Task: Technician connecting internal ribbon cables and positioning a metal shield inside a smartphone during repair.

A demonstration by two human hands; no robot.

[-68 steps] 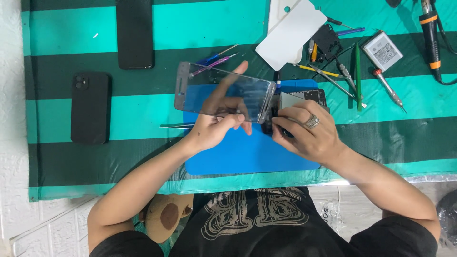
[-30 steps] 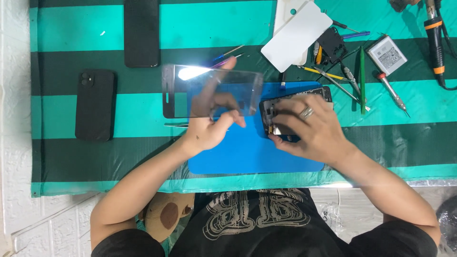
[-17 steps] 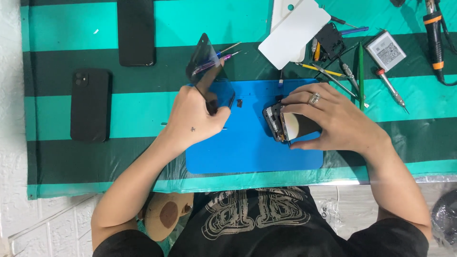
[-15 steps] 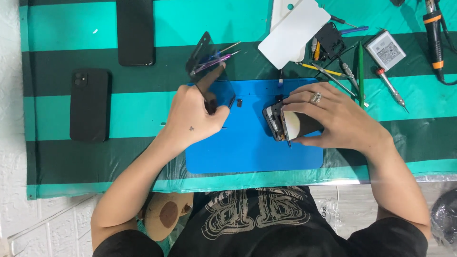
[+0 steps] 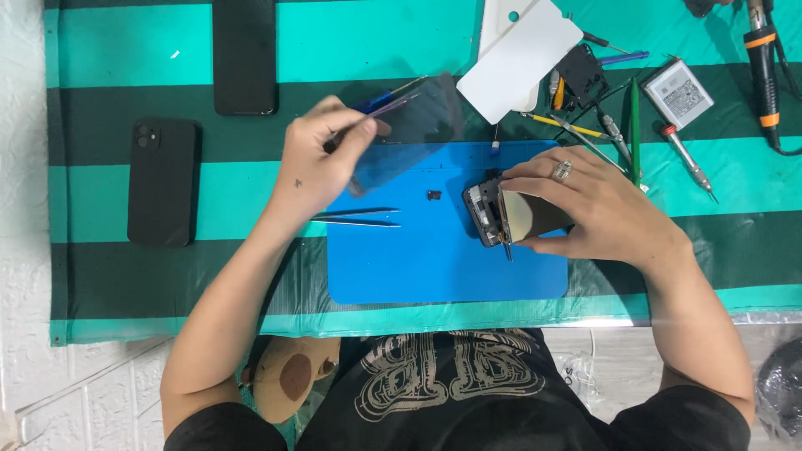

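Note:
My left hand (image 5: 322,163) pinches a thin, see-through glass screen panel (image 5: 413,125) and holds it tilted over the top left corner of the blue work mat (image 5: 418,259). My right hand (image 5: 585,205) grips an opened phone body (image 5: 493,209) standing on its edge on the mat, its inner parts facing left. Steel tweezers (image 5: 355,217) lie on the mat just below my left hand. A small black part (image 5: 433,195) rests on the mat between my two hands.
Two black phones (image 5: 163,179) (image 5: 244,54) lie at the left on the green striped cloth. A white panel (image 5: 518,54), a battery (image 5: 689,92), screwdrivers (image 5: 685,159), a small black part (image 5: 581,75) and a soldering iron (image 5: 764,58) crowd the top right.
My left hand lifted the glass panel off the phone and carried it up and left, now lowering it flatter. My right hand tipped the phone body onto its edge.

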